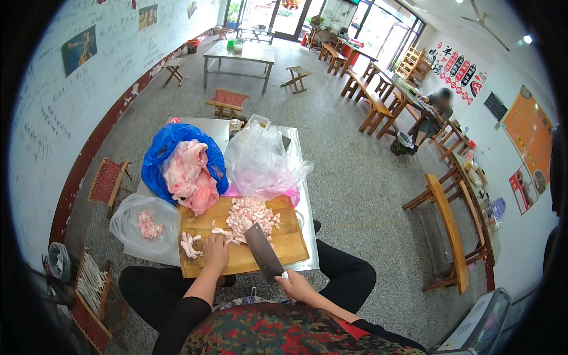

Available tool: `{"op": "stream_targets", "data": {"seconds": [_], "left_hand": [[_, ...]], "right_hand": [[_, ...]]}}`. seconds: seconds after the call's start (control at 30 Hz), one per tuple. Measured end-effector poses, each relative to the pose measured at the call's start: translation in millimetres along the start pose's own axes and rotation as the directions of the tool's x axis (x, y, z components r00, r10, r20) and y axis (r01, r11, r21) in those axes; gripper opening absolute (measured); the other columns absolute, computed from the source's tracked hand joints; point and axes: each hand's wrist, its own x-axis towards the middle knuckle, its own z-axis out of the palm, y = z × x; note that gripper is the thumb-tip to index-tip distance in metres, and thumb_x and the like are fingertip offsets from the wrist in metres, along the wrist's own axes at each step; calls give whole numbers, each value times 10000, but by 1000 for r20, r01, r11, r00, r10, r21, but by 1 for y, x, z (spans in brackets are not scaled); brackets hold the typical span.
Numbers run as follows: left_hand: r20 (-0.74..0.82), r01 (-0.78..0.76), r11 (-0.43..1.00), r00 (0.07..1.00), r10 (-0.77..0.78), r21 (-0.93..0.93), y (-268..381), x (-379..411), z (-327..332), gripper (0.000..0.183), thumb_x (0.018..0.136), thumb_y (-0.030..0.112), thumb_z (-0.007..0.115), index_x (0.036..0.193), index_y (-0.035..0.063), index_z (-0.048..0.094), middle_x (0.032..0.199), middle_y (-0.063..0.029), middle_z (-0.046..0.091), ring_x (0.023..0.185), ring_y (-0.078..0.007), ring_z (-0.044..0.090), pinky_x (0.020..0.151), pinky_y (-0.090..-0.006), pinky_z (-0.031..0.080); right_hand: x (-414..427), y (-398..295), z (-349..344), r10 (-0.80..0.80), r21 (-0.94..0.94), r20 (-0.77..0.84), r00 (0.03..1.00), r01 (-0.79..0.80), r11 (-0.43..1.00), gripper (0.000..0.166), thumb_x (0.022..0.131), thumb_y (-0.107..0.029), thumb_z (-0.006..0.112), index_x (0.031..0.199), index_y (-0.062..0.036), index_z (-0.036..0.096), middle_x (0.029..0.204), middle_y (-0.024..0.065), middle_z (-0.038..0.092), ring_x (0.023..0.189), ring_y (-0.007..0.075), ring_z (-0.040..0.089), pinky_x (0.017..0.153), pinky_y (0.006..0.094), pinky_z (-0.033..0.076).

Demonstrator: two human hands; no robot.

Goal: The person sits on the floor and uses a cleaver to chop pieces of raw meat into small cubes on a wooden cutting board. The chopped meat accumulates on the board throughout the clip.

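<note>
My right hand (296, 285) grips the white handle of a cleaver (264, 254). The broad blade reaches up and left to the edge of a heap of diced pale-pink fatty meat (252, 216). On the wooden cutting board (242, 266), my left hand (216, 252) holds down a strip of fat (230, 236) with its fingertips, left of the blade. Several cut strips (191, 245) lie on the board left of that hand. A large slab of raw fatty meat (188, 173) sits in an open blue plastic bag (153, 153), its lower end overlapping the board's upper left corner.
A clear bag (122, 222) with small meat pieces (150, 225) lies left of the board. Beyond it, clear plastic bags (253, 162) and a glass jar (235, 128) stand on the metal table (306, 208). Folding stools (106, 182) surround it. A person (437, 111) sits at right, near wooden benches (448, 235).
</note>
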Motion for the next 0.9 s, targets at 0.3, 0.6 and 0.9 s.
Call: {"op": "stream_targets", "data": {"seconds": [0.3, 0.6, 0.9], "left_hand": [[109, 195, 974, 977, -183, -116, -10, -36, -12, 181, 825, 109, 686, 904, 35, 540, 862, -194, 610, 835, -397, 592, 699, -465, 477], [128, 308, 897, 951, -281, -317, -2, -49, -23, 308, 790, 47, 684, 1059, 29, 535, 969, -147, 555, 831, -324, 581, 732, -407, 493], [63, 91, 988, 994, -84, -122, -2, -21, -9, 175, 748, 73, 671, 916, 45, 631, 930, -167, 607, 876, -378, 607, 757, -463, 500]], "right_hand": [[-3, 2, 2, -71, -191, 12, 997, 71, 979, 377, 934, -338, 629, 997, 16, 517, 842, 307, 638, 855, 519, 609, 684, 514, 492], [5, -27, 16, -123, -370, 76, 990, 142, 918, 349, 928, -329, 622, 965, -8, 487, 733, 278, 635, 751, 497, 621, 646, 552, 480], [55, -57, 0, -166, -674, 189, 968, 251, 695, 299, 900, -291, 618, 951, -20, 502, 758, 237, 657, 733, 450, 649, 643, 533, 511]]}}
